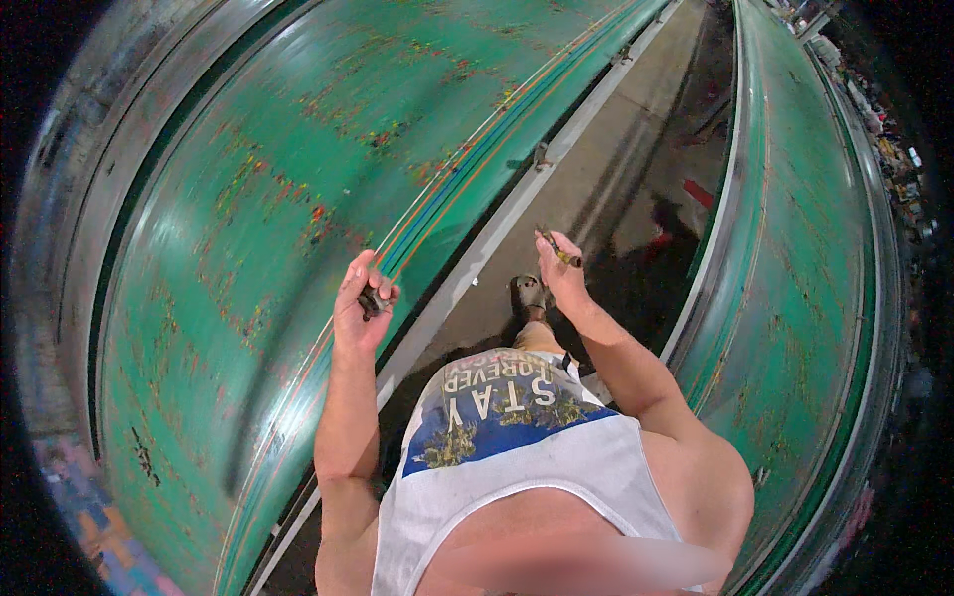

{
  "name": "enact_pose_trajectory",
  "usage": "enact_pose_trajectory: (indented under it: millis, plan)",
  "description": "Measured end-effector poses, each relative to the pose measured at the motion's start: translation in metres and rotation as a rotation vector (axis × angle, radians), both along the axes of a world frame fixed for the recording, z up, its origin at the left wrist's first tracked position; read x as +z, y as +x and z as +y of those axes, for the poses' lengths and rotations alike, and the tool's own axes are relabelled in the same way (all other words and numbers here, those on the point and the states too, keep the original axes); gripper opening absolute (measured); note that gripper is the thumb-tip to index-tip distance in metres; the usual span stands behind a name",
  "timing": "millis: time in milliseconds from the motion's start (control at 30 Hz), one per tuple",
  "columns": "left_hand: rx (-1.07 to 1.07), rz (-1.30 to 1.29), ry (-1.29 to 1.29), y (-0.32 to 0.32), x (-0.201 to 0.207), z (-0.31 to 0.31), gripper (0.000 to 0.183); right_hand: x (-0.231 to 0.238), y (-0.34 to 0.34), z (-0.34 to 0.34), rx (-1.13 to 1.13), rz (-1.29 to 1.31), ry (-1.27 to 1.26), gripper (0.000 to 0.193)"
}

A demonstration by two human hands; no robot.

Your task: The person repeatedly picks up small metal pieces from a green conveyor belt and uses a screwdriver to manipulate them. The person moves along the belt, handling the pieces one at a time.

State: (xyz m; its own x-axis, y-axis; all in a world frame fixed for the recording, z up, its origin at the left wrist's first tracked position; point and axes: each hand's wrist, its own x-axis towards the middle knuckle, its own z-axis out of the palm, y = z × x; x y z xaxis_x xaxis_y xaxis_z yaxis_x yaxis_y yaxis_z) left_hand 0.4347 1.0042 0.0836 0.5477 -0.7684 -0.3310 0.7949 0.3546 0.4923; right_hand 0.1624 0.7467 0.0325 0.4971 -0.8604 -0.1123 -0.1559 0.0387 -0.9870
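My left hand is raised over the edge of a long green table, palm up. Its fingers curl around a small dark lump whose kind I cannot make out. White, blue and orange lines run along the table beside this hand. Over the walkway, my right hand is closed on a small dark tool with yellowish parts. A thin dark tip sticks out near the fingers. The two hands are apart.
A grey metal rail with clamp-like fittings borders the table. The concrete walkway lies between it and a second green table on the right. Coloured specks are spread over the left table. My shoe stands in the walkway.
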Motion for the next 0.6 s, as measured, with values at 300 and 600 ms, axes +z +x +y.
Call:
enact_pose_trajectory:
  millis: [300,600]
  plan:
    - [-0.277,-0.401,0.415,-0.065,0.036,-0.207,0.048,0.033,0.004,-0.154,0.205,-0.039,0.361,0.025]
    - [-0.274,-0.964,0.839,-0.084,0.039,-0.311,0.042,0.020,0.009,-0.192,0.243,-0.041,0.817,0.022]
